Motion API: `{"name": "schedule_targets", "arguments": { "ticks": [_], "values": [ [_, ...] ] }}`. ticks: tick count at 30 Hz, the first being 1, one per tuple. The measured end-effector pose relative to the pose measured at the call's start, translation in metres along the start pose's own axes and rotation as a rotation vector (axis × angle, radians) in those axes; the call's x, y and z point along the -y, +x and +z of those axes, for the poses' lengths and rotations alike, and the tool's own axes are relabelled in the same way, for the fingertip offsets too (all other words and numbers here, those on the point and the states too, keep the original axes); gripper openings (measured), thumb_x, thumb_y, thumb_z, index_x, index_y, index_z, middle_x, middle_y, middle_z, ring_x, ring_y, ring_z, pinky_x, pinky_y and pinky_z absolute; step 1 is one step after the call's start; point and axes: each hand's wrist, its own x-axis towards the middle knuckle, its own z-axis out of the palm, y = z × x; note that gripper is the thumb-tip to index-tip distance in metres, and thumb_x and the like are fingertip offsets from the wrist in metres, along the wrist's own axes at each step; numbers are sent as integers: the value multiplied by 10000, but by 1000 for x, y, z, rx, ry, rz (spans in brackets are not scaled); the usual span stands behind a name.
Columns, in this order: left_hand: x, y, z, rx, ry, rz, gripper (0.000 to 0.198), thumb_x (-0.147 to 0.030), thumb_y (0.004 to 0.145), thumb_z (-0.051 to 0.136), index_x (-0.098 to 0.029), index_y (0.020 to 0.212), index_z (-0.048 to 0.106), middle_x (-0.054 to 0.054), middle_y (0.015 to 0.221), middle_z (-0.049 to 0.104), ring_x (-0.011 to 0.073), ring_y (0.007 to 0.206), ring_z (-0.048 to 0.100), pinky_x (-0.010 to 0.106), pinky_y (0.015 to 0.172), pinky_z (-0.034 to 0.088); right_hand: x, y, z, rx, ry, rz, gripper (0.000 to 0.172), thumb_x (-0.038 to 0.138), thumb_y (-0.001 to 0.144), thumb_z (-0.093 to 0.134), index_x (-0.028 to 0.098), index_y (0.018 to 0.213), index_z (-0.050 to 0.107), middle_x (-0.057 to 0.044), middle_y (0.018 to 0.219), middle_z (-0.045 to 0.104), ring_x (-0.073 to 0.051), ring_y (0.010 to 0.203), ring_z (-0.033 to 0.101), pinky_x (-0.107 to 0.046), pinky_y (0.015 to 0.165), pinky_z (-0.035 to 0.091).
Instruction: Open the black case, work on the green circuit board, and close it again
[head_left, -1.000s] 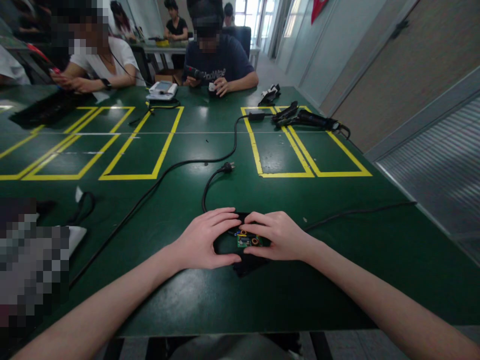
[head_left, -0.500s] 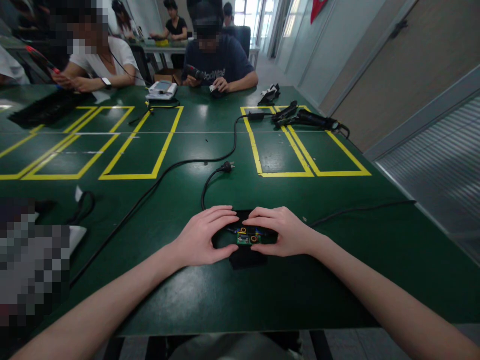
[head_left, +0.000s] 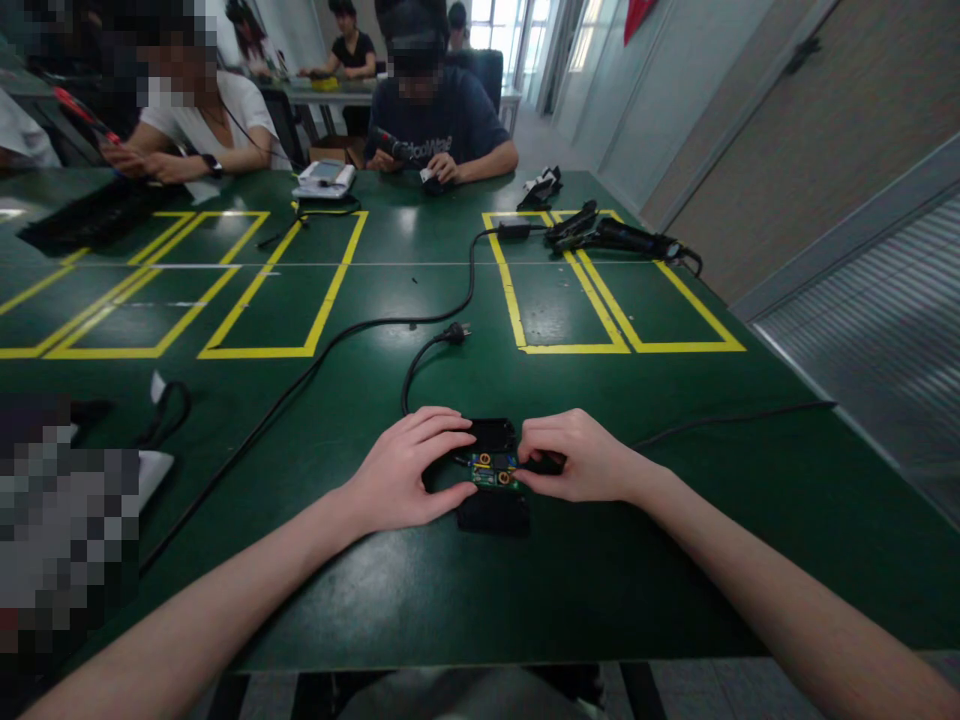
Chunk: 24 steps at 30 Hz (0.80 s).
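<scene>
A small green circuit board (head_left: 495, 472) with copper-wound coils lies between two black plastic case halves, the far half (head_left: 493, 434) and the near half (head_left: 493, 512). My left hand (head_left: 409, 470) curves round the board's left end, thumb at its near corner and fingertips by the far half. At the right end, my right hand (head_left: 577, 458) pinches thumb and fingers together on a black cable (head_left: 553, 464) where it meets the board. The exact pinch point is partly hidden by the fingers.
Beyond my left hand lies a black power plug (head_left: 454, 334). A long black cord (head_left: 360, 326) crosses the green table (head_left: 637, 590). Yellow tape (head_left: 259, 353) marks rectangles. A black cable bundle (head_left: 607, 236) lies back right. People work at the far side, one holding a power screwdriver (head_left: 391, 145).
My right hand has shifted right and closed into a pinch at the board's right end, uncovering more of the far case half. My left hand has hardly moved.
</scene>
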Motion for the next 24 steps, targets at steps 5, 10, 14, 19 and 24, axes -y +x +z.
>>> {"name": "schedule_targets", "arguments": {
  "ticks": [5, 10, 14, 19, 24],
  "values": [
    [-2, 1, 0, 27, 28, -44, 432, -353, 868, 769, -206, 1268, 695, 136, 1248, 723, 316, 1171, 648, 522, 993, 590, -4, 1, 5, -78, -120, -27, 215, 298, 1018, 614, 196, 832, 648, -11, 742, 672, -129, 632, 608, -251, 577, 380],
    [-2, 3, 0, 45, 45, -94, 425, -316, 847, 764, -188, 1247, 698, 135, 1223, 709, 315, 1129, 624, 517, 974, 587, -3, 3, 10, -125, -136, 37, 227, 343, 1064, 561, 202, 903, 638, -45, 860, 705, -154, 727, 658, -257, 628, 448],
    [-3, 4, 0, 50, 45, -121, 383, -304, 863, 747, -180, 1222, 703, 127, 1203, 710, 310, 1125, 615, 512, 973, 587, 2, 3, 11, -134, -95, 106, 118, 301, 1039, 574, 196, 1017, 625, -67, 981, 679, -168, 784, 671, -263, 641, 492],
    [-3, 4, 0, 56, 43, -126, 325, -271, 891, 709, -184, 1204, 705, 122, 1237, 719, 315, 1177, 609, 529, 1020, 576, 9, 4, 14, -89, -77, 150, 552, 410, 857, 769, 186, 1330, 593, -105, 1159, 651, -219, 866, 707, -339, 725, 586],
    [-1, 3, 1, 45, 46, -124, 300, -255, 913, 697, -193, 1207, 694, 116, 1278, 725, 323, 1240, 607, 536, 1053, 564, 7, 6, 17, -80, -100, 193, 438, 410, 836, 806, 174, 1186, 688, -82, 1083, 651, -204, 820, 705, -336, 701, 592]
  ]
}}
